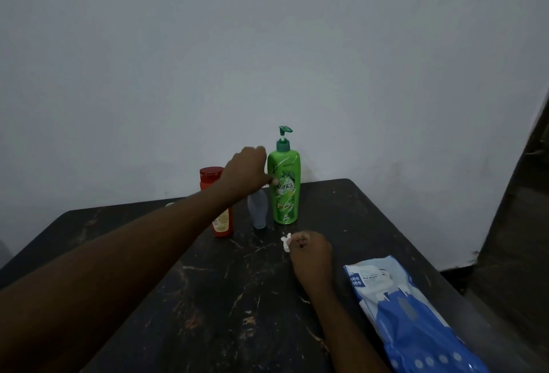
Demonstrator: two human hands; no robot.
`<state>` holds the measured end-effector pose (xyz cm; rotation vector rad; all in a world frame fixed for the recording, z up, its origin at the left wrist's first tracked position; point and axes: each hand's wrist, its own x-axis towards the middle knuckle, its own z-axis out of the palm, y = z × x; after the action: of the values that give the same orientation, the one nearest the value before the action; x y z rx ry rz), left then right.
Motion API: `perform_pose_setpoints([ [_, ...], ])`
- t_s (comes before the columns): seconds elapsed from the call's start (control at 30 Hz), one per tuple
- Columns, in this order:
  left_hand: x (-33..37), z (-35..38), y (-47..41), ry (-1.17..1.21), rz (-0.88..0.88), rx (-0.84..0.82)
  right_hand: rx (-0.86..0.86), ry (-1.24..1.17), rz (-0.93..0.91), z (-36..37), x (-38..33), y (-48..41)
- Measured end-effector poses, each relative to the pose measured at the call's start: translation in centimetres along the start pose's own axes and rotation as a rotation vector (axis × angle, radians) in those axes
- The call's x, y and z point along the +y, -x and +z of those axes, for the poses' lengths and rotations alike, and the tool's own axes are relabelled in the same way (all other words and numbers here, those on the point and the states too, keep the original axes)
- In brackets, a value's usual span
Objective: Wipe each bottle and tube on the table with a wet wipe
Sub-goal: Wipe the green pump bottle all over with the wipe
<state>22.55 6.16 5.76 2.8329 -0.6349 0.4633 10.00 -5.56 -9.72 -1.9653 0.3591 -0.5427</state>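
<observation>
Three items stand near the wall on the dark table [208,298]. A green pump bottle [284,191] is on the right and a grey tube [258,209] stands on its cap in the middle. A red-orange bottle [221,224] is on the left, partly hidden by my forearm. My left hand [246,172] reaches over the tube with fingers curled round its top end; the thumb tip lies against the green bottle's label. My right hand [310,250] rests on the table in front of the bottles, gripping a crumpled white wet wipe [286,242].
A blue and white wet wipes pack [410,313] lies along the table's right edge. A plain wall rises just behind the bottles. Beyond the right edge the floor and a dark upright surface show.
</observation>
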Motion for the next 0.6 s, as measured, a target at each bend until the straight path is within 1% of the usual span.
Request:
perform_pose_setpoints([
  [0.07,0.6,-1.1,-1.1,0.179,-0.006,0.013,0.011,-0.001,0.007,0.2,0.3,-0.1],
  [0.13,1.0,-1.7,-2.2,0.302,-0.023,-0.023,0.021,0.008,0.0,0.3,0.4,-0.2],
  [0.23,1.5,-0.8,-3.6,0.358,-0.059,-0.098,0.025,-0.016,0.007,0.4,0.6,-0.4],
  [0.3,1.7,0.2,-4.0,0.408,-0.074,-0.108,0.018,-0.028,0.028,0.5,0.7,-0.5],
  [0.43,2.2,0.3,-3.2,0.458,-0.07,-0.036,0.046,-0.068,0.087,0.4,1.1,-0.9],
  [0.53,1.9,-0.4,-1.2,0.477,-0.104,0.009,0.154,-0.191,0.127,-0.2,1.0,-1.0],
  [0.6,1.4,-0.9,0.9,0.56,-0.152,0.057,0.232,-0.267,0.131,-0.6,0.8,-0.9],
])
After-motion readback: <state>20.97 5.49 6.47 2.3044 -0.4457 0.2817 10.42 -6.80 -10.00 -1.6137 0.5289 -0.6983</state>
